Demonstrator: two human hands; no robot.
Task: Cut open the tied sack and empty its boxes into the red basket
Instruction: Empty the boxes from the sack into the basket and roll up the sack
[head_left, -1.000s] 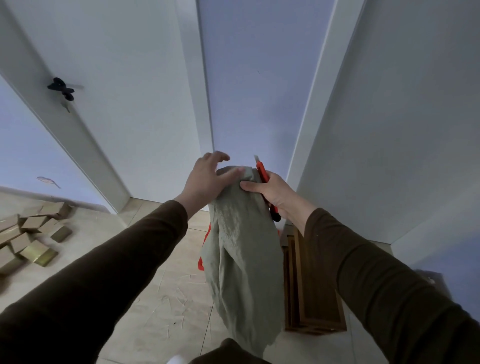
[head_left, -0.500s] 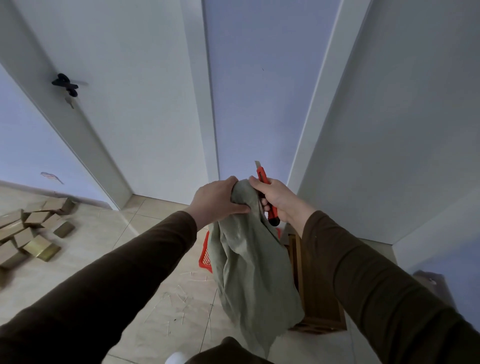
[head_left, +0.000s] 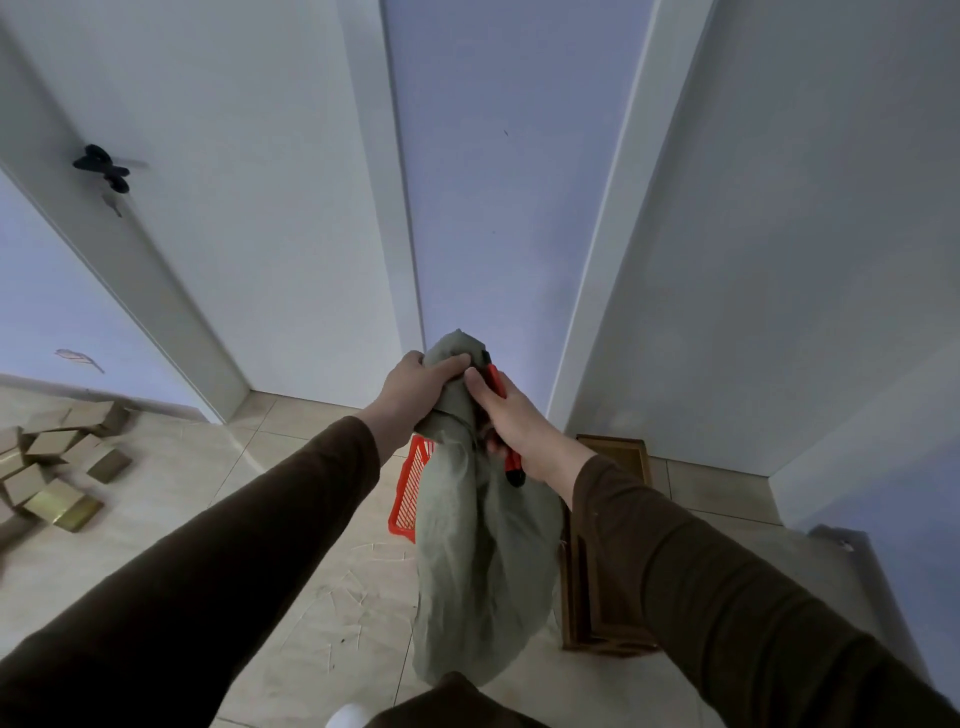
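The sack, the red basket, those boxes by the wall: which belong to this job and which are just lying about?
Job: sack, held up by left hand; red knife in right hand; red basket behind it.
Lying about: boxes on the floor, wooden crate, door handle.

Left hand (head_left: 423, 382) gripping sack (head_left: 478, 545), right hand (head_left: 511, 421) holding red knife (head_left: 500, 410), red basket (head_left: 410, 488) behind
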